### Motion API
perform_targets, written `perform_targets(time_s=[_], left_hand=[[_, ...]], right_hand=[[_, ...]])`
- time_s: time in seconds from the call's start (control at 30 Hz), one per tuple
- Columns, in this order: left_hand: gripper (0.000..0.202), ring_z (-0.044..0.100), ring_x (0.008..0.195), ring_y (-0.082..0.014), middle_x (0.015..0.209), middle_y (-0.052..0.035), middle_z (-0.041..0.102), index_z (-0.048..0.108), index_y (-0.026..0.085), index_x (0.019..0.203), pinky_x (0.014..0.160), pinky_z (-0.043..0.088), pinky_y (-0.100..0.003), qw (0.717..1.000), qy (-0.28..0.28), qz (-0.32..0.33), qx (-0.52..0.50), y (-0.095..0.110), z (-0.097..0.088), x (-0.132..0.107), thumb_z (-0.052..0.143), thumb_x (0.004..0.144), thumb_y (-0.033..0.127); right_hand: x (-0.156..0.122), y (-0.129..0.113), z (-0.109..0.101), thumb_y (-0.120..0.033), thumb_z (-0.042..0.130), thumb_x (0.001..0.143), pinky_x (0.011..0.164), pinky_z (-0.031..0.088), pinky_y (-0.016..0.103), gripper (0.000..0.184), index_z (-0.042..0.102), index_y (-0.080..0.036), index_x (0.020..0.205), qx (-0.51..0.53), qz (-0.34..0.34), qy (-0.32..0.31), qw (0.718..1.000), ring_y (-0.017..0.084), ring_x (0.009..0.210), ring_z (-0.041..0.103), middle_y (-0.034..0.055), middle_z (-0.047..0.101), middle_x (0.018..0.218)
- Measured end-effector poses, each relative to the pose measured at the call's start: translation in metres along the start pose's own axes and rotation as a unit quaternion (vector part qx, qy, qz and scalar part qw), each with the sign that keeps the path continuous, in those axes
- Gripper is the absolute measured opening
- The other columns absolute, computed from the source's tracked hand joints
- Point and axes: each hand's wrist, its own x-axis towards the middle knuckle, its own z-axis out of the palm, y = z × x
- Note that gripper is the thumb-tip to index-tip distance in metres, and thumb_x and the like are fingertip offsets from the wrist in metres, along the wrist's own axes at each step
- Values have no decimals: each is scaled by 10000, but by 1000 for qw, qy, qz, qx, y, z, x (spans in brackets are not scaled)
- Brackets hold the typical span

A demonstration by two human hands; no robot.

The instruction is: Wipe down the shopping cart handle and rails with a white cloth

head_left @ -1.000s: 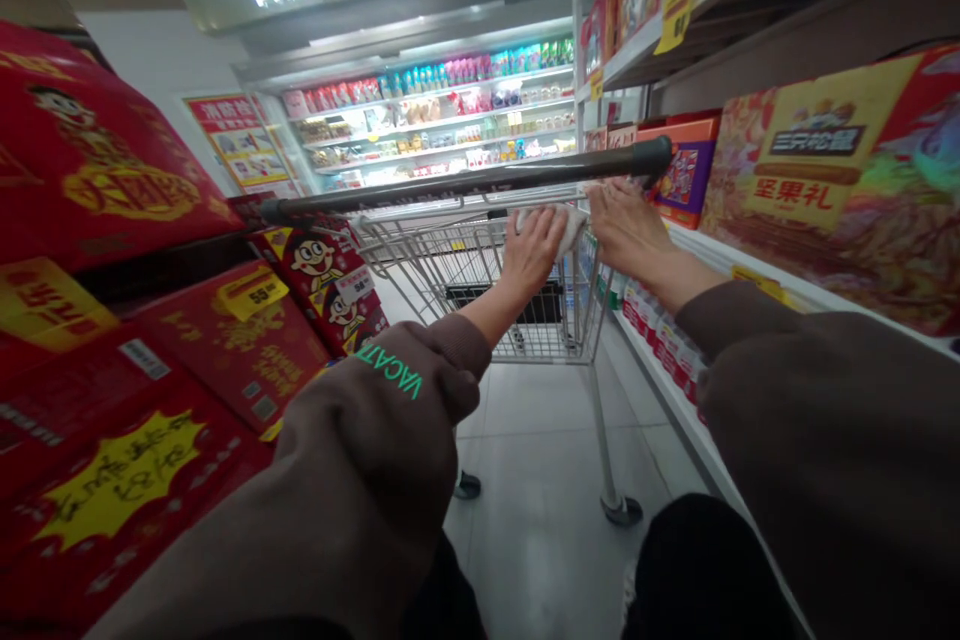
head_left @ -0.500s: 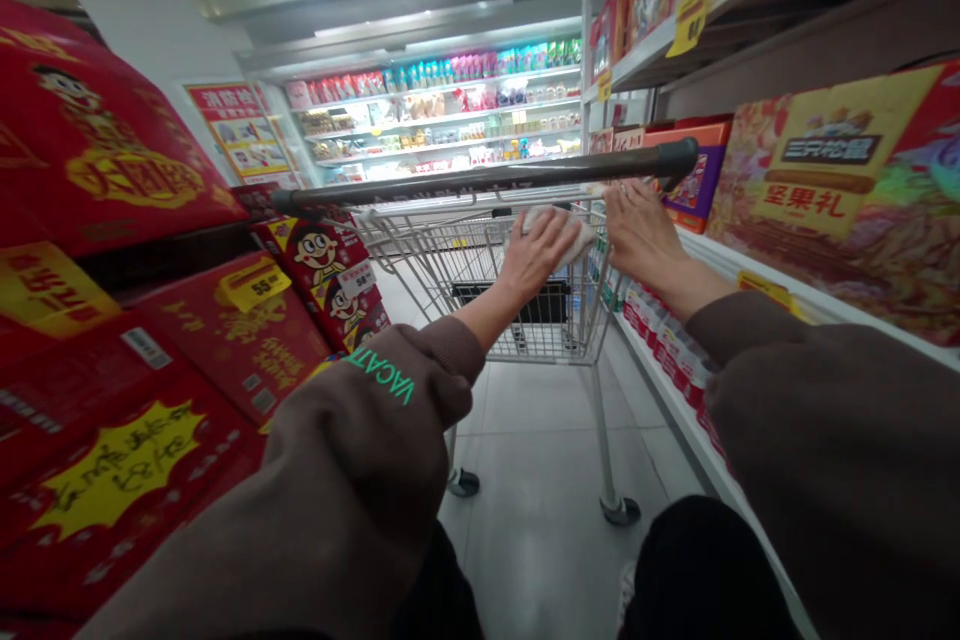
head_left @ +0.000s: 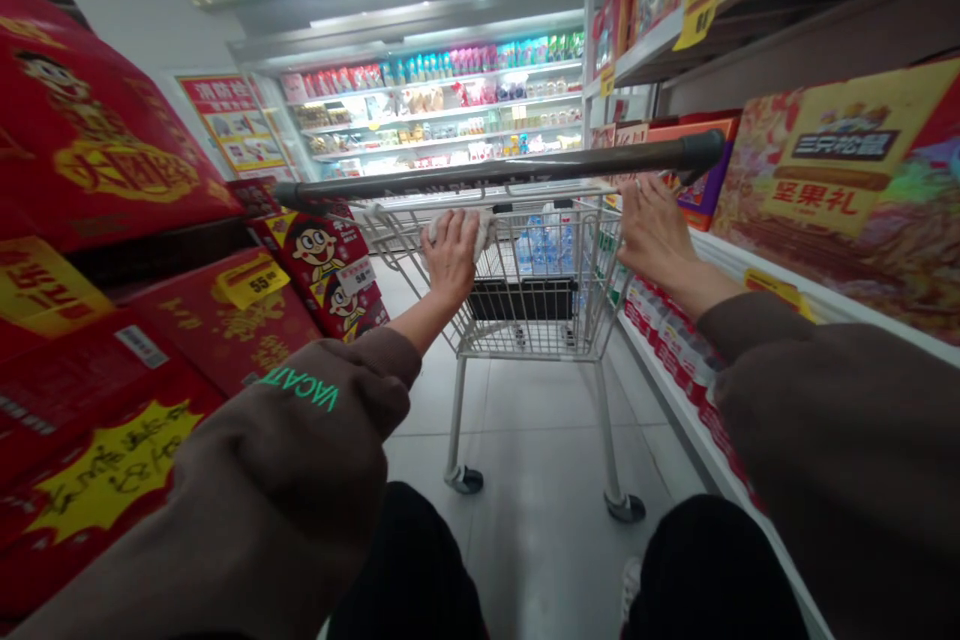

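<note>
A wire shopping cart stands in front of me, its dark handlebar running across the view. My left hand is closed on a white cloth and presses it against the cart's rear wire panel, left of the middle. At the right end, below the handlebar, my right hand has its fingers wrapped round the cart's upper right frame. Clear plastic bottles with blue tints show through the wires inside the cart.
Stacked red gift boxes crowd the left side. On the right, a shelf holds boxed nuts, with red-wrapped bottles lower down. Ahead is a lit refrigerated display. The cart's rear wheels rest on pale floor tiles.
My left hand has slid the cloth leftward along the cart's rear panel, uncovering the bottles behind. My right hand keeps its hold at the right side.
</note>
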Motion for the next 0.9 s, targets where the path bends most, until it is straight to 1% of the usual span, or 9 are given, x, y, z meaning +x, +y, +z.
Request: perform_targets(time_s=[0.1,0.2,0.3,0.43,0.53,0.6,0.77,0.83,0.9], left_hand=[[724,360,1552,-314,1650,-64,471,455,259,1565,1251,299,-646,999,-33,-1,-18,24,5,13,444,873,44],[778,368,1543,-318,1647,-72,472,437,280,1572,1222,310,-684,997,-62,30,-34,45,7,23,442,841,15],[747,405,1502,-310,1611,-76,509,454,301,1552,1225,301,-670,995,-65,65,-34,38,3,29,445,857,27],[635,486,1358,-342,1452,-92,625,549,305,1458,1173,330,-717,996,-86,11,-31,3,-5,37,485,877,55],[524,491,1300,-353,1367,-110,655,612,281,1367,1119,389,-717,994,-96,-6,-42,-8,-7,40,520,896,70],[492,496,1302,-346,1361,-121,650,614,269,1336,1101,419,-698,995,-87,-10,-42,-5,-9,37,524,899,64],[578,502,1355,-345,1444,-145,588,563,248,1406,1121,425,-677,997,-74,2,-30,15,-15,21,508,874,29],[608,507,1366,-325,1461,-130,589,547,265,1434,1153,403,-672,997,-67,33,-28,25,-17,15,471,885,15],[605,492,1405,-297,1498,-103,585,532,288,1463,1217,343,-655,994,-57,93,-28,32,-15,12,431,926,27]], right_hand=[[1,2,2,-73,519,726,1196,372,640,745,421,-69,1464,11,0,18,1000,400,1417,482,240,613,1368],[1,6,2,-80,523,725,1175,395,640,700,470,-57,1423,16,6,25,1000,415,1379,521,249,634,1341],[0,9,2,-76,526,732,1172,400,643,693,487,-47,1423,22,23,26,999,421,1363,545,260,638,1350],[-10,-6,5,-58,483,769,1220,347,673,763,406,-54,1528,20,48,52,997,411,1476,459,264,572,1478],[-18,-30,13,-44,433,820,1278,316,625,777,376,-184,1582,46,-29,24,998,323,1531,421,156,564,1539],[-17,-48,21,-37,438,818,1299,317,572,762,407,-180,1566,60,-76,-17,995,294,1528,432,141,563,1546],[11,-81,44,-81,519,771,1298,292,592,813,353,-6,1564,53,-35,-50,997,367,1567,351,244,408,1650],[20,-89,51,-102,533,764,1290,283,614,844,328,8,1576,61,-34,-72,995,388,1566,342,255,397,1653],[25,-93,56,-117,540,764,1280,283,629,851,324,24,1576,69,-12,-77,995,411,1564,323,268,410,1637]])
